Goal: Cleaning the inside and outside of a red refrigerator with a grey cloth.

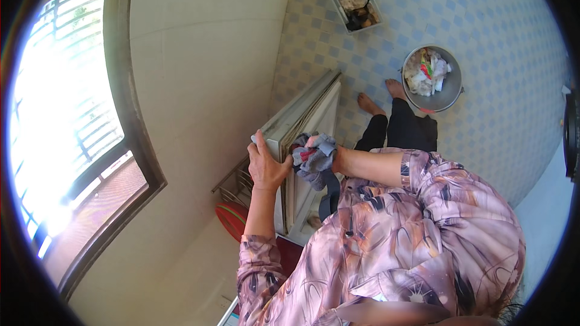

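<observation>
An open door (312,113), apparently a refrigerator's, stands at the middle with a creased rubber seal (304,123) along its edge. My left hand (267,167) grips the door's upper corner, fingers over the grey outer side and thumb towards the seal. A bunched grey cloth (312,163) with red patches is in my right hand (343,160), pressed against the seal side of the door. The cloth hides most of that hand's fingers. Below the cloth, part of a white interior (308,217) shows behind my sleeve and a dark strap (330,197).
A metal bucket (455,74) of crumpled plastic and paper stands by my feet (371,104). Farther off is a white bin (376,18) holding bags. A metal rack (233,185) and a red round basin (231,219) sit behind the door, near the wall (204,77) and window.
</observation>
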Motion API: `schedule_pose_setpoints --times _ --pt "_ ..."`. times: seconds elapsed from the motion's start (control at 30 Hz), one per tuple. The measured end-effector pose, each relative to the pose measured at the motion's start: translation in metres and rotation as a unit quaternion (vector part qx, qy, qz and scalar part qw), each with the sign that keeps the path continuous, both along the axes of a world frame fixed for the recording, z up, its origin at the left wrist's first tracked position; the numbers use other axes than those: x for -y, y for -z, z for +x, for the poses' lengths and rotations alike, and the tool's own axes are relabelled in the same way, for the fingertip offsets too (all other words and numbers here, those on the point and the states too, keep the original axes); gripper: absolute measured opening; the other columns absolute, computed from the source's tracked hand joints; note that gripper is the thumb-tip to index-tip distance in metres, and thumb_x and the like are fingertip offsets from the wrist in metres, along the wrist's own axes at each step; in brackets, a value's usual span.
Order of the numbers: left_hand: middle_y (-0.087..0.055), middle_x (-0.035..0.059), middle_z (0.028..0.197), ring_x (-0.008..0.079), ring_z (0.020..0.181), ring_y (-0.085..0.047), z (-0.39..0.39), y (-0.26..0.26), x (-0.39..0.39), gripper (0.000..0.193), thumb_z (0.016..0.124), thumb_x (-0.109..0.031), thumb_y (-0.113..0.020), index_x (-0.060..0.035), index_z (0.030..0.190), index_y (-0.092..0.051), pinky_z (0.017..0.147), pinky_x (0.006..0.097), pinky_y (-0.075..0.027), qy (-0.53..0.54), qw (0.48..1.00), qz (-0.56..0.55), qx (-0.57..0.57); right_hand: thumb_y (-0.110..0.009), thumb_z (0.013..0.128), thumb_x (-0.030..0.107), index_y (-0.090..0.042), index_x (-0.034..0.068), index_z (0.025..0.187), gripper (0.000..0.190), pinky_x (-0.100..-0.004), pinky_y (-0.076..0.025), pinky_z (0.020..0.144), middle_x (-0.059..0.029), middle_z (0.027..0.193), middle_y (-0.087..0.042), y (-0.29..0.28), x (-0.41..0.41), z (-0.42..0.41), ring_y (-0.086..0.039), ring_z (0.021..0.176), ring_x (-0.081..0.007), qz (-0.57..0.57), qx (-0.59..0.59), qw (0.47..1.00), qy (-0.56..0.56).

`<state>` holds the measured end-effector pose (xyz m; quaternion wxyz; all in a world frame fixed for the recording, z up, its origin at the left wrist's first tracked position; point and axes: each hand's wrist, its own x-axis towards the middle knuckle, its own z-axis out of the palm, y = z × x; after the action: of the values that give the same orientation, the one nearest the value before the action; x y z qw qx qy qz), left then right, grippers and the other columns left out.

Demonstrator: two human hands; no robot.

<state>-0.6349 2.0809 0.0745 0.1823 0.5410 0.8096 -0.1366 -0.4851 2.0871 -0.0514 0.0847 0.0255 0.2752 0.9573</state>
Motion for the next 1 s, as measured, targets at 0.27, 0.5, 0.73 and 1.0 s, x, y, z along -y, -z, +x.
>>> schedule_pose_setpoints --times 0.27,0.5,0.73,1.0 --pt "-0.047 0.0185 0.106 0.0376 0.090 -0.056 -0.007 0.002 0.006 0.078 0.058 -0.031 -0.076 -0.0096 0.125 -0.042 0.070 0.0446 -0.050 0.066 0.994 0.088 0.002 -0.060 0.075 0.022 -0.061 0.001 0.089 0.025 -0.0418 -0.052 0.074 -0.0139 0.087 -0.064 0.032 0.020 -0.014 -0.063 0.077 -0.0294 0.036 0.106 0.994 0.017" --pt "-0.047 0.0182 0.107 0.0377 0.090 -0.057 -0.015 0.003 0.006 0.071 0.060 -0.033 -0.075 -0.0087 0.119 -0.045 0.071 0.0448 -0.051 0.071 0.993 0.091 -0.012 -0.059 0.071 0.017 -0.062 -0.002 0.093 0.029 -0.0398 -0.052 0.075 -0.0153 0.085 -0.065 0.059 0.002 -0.027 -0.064 0.077 -0.0297 0.080 0.084 0.985 -0.127" --pt "-0.048 0.0175 0.109 0.0375 0.092 -0.057 -0.021 0.009 0.002 0.073 0.058 -0.038 -0.074 -0.0082 0.119 -0.046 0.075 0.0456 -0.051 0.042 0.996 0.076 -0.032 -0.059 0.067 0.023 -0.041 0.007 0.131 0.068 -0.0420 -0.048 0.074 -0.0239 0.088 -0.063 -0.013 -0.006 -0.002 -0.062 0.083 -0.0367 0.725 0.396 0.564 -0.006" --pt "-0.049 0.0170 0.111 0.0372 0.097 -0.056 -0.022 0.008 -0.002 0.075 0.059 -0.034 -0.076 -0.0071 0.121 -0.045 0.079 0.0451 -0.049 0.032 0.996 0.074 -0.031 -0.058 0.067 0.022 -0.019 0.016 0.146 0.088 -0.0440 -0.046 0.063 -0.0218 0.070 -0.059 -0.017 -0.015 0.002 -0.060 0.068 -0.0378 0.768 0.359 0.530 -0.017"
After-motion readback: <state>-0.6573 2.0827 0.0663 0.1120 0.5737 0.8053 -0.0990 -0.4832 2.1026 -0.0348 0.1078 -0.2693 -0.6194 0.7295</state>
